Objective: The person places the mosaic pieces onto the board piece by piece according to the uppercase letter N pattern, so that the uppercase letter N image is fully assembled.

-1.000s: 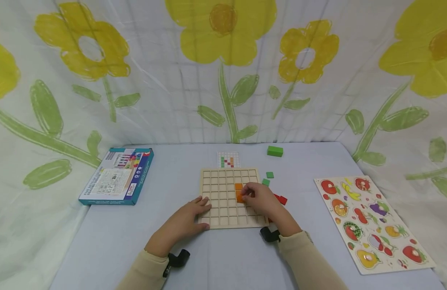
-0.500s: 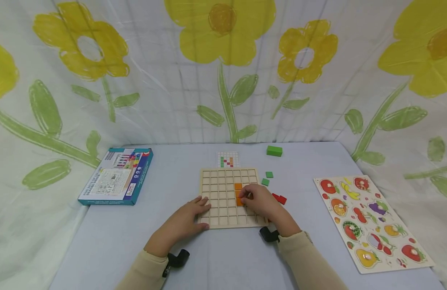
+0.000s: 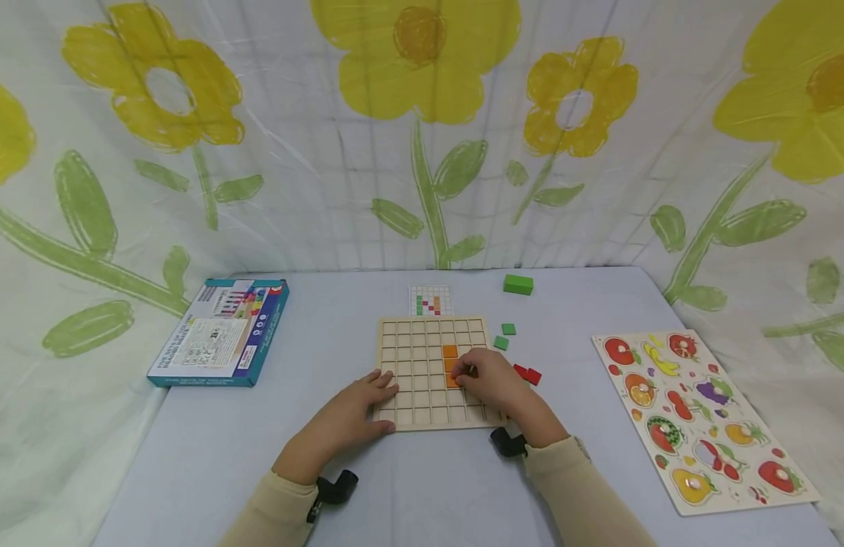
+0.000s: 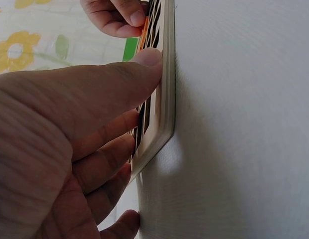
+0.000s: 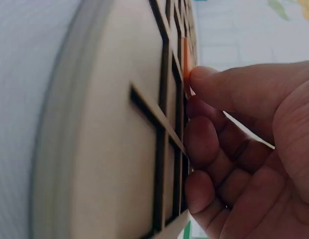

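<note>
A person's left hand (image 3: pixel 358 412) lay with its fingers apart on the 8 o'clock edge of a wooden grid board (image 3: pixel 406 354), steadying it, by the look of it, while the right hand (image 3: pixel 491 374) reached in from 3 o'clock, thumb and bent fingertips meeting at the lowest of three orange tiles (image 3: pixel 450 352); whether they pinched or merely pressed it, the views could not tell. The tiles formed a column in the cells, slightly toward 3 o'clock from the board's middle. Of the colours printed on the pattern card (image 3: pixel 431 300) just beyond, at 12 o'clock, only orange showed in the visible cells; green and red appeared left to do. Two green tiles (image 3: pixel 508 329) lay loose near the board at 2 o'clock, red pieces (image 3: pixel 533 377) at 3, close by the right hand, which hid part of the grid. Farther out on the pale surface (image 3: pixel 428 494) sat a green block (image 3: pixel 518 285) toward 1 o'clock, a box (image 3: pixel 216 334) at 9 and a fruit puzzle (image 3: pixel 729 504) toward 4, the latter two well apart and seemingly no hindrance.
</note>
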Motion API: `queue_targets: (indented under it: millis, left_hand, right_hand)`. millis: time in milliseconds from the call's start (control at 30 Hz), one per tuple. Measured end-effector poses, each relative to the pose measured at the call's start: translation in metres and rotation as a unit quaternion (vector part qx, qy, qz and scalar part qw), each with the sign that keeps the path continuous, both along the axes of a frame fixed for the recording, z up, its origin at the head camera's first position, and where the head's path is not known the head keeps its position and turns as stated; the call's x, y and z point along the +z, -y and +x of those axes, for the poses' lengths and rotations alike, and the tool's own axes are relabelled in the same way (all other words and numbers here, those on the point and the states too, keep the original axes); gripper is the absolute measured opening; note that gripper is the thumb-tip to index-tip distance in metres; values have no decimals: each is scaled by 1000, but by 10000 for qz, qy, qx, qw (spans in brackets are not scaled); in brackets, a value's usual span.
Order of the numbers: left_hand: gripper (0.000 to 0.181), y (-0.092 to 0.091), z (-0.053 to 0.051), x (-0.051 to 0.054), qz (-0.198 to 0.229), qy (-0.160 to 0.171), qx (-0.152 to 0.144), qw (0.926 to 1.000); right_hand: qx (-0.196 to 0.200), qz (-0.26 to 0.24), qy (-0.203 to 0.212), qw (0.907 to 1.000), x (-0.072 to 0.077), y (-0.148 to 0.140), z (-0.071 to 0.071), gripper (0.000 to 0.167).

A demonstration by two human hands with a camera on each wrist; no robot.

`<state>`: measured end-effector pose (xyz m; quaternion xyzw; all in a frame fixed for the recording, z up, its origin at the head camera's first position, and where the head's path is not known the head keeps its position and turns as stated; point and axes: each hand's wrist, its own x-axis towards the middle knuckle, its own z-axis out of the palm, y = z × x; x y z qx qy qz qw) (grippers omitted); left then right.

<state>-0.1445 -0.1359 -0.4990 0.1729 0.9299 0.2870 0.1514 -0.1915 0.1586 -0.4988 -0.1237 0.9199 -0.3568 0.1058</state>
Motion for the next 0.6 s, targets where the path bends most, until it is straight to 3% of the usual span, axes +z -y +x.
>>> queue_targets:
  millis: [133, 300, 500, 600]
  left_hand:
    - [66, 0, -1, 1, -27, -28, -41, 10000]
    - [65, 0, 0, 2, -27, -58, -43, 10000]
    - [65, -1, 1, 3, -19, -64, -10, 10000]
    - [65, -1, 2, 3, -31, -76, -13, 10000]
  right_hand:
    - [-142, -83, -119, 9998, 7, -14, -2, 5]
    - [-719, -144, -210, 9971, 17, -49, -2, 9]
    - [-1322, 105, 287, 9907, 11, -95, 4, 19]
    - [-1420, 195, 513, 9883, 6, -109, 9, 21]
